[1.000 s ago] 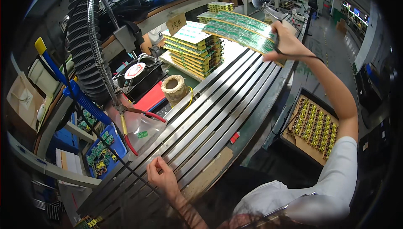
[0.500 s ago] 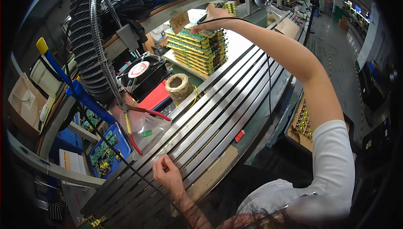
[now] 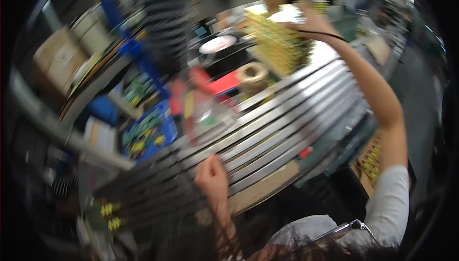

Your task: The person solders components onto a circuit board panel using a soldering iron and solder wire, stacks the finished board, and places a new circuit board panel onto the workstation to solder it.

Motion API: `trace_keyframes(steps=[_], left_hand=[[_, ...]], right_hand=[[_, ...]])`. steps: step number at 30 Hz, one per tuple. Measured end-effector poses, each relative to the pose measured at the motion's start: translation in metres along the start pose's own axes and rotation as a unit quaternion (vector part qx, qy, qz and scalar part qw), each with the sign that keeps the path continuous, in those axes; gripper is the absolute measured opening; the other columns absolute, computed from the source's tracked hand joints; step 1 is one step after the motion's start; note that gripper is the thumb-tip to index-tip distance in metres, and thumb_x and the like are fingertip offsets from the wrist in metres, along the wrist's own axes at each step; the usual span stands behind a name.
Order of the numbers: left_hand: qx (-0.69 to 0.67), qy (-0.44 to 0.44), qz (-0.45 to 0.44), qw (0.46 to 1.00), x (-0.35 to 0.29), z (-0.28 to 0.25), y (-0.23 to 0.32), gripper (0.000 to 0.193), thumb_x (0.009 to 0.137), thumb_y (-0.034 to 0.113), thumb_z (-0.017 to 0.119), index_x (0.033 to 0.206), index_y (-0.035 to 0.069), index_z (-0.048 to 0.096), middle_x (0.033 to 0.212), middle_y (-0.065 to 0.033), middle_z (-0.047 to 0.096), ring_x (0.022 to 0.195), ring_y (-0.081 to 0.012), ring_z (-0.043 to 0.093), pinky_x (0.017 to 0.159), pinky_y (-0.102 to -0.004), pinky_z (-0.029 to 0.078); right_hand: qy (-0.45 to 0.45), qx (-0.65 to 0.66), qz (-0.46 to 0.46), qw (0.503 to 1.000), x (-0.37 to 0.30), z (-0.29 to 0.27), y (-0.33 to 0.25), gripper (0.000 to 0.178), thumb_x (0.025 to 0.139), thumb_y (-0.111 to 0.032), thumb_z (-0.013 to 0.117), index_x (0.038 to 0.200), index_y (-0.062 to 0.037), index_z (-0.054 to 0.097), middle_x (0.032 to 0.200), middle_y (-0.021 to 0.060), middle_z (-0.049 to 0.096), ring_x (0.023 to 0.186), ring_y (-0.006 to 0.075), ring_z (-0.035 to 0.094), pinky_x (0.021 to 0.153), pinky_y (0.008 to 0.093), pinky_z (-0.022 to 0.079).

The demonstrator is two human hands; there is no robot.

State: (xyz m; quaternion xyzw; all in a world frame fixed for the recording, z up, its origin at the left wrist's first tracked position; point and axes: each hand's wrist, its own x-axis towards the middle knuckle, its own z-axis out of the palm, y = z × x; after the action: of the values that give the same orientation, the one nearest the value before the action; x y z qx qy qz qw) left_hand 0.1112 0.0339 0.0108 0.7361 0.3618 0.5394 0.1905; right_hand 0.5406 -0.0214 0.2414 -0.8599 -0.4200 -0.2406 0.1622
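The picture is smeared by motion. My right arm stretches far across to the top of a tall stack of green and yellow circuit boards point(image 3: 282, 41). There my right hand point(image 3: 313, 22), with a dark cord at its wrist, is too blurred to show its fingers clearly. Close to me, my left hand point(image 3: 212, 177) is held closed with curled fingers over the metal rails point(image 3: 258, 153); whatever it may hold cannot be made out. Near it lies a clear plastic bag point(image 3: 213, 117) with pliers point(image 3: 190, 112) with red handles.
A blue bin point(image 3: 167, 124) of small boards stands left of the rails. Beyond are a tape-like roll point(image 3: 252, 77), a black fan point(image 3: 224, 55) and a thick black hose point(image 3: 165, 22). Several yellow parts point(image 3: 112, 215) sit at the rails' near left end.
The view has swung left, so the scene has shifted right and blurred. My right hand stays by the board stack; my left hand stays low over the rails, its fingers more closed.
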Motion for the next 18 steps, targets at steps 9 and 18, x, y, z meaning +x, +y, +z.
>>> trace_keyframes(steps=[9, 18], left_hand=[[0.323, 0.129, 0.119, 0.93, 0.015, -0.173, -0.093, 0.038, 0.084, -0.003, 0.073, 0.068, 0.01, 0.042, 0.082, -0.0066, 0.056, 0.079, -0.027, 0.053, 0.074, -0.0384, 0.045], [0.589, 0.085, -0.041, 0.803, 0.069, -0.377, -0.302, 0.059, 0.085, 0.023, 0.076, 0.136, 0.006, 0.053, 0.138, -0.0203, 0.053, 0.121, -0.042, 0.056, 0.1, -0.0531, 0.05]], right_hand=[[0.101, 0.114, -0.108, 0.983, -0.246, 0.009, 0.058, 0.038, 0.095, 0.004, 0.067, 0.113, -0.0111, 0.037, 0.167, 0.0157, 0.037, 0.147, 0.0335, 0.044, 0.118, 0.0425, 0.033], [0.062, 0.321, -0.009, 0.945, -0.32, 0.107, 0.028, 0.035, 0.097, -0.002, 0.065, 0.109, -0.0138, 0.035, 0.164, 0.0172, 0.041, 0.148, 0.0353, 0.043, 0.119, 0.0445, 0.033]])
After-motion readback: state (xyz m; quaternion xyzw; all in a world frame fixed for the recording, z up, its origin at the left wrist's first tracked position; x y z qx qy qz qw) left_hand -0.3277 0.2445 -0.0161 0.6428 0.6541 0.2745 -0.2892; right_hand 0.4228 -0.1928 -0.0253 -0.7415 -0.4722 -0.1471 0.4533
